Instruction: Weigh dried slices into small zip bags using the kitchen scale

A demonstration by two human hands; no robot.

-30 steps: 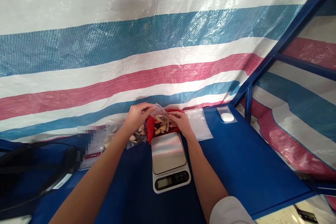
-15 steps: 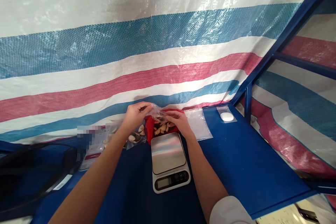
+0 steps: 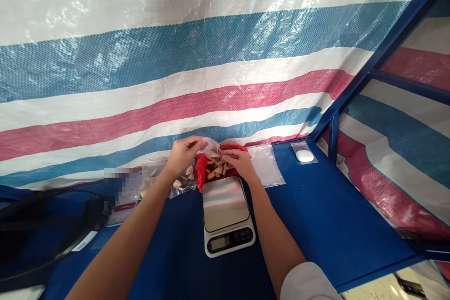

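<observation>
Clear bag (image 3: 212, 145) is pinched between left hand (image 3: 183, 153) and right hand (image 3: 242, 164), forearms (image 3: 149, 220) stretched forward.

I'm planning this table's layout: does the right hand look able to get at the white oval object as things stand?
Probably yes: just a flat clear sleeve seems to lie between the right hand and the white oval object, though that hand appears busy with the crumpled clear bag.
</observation>
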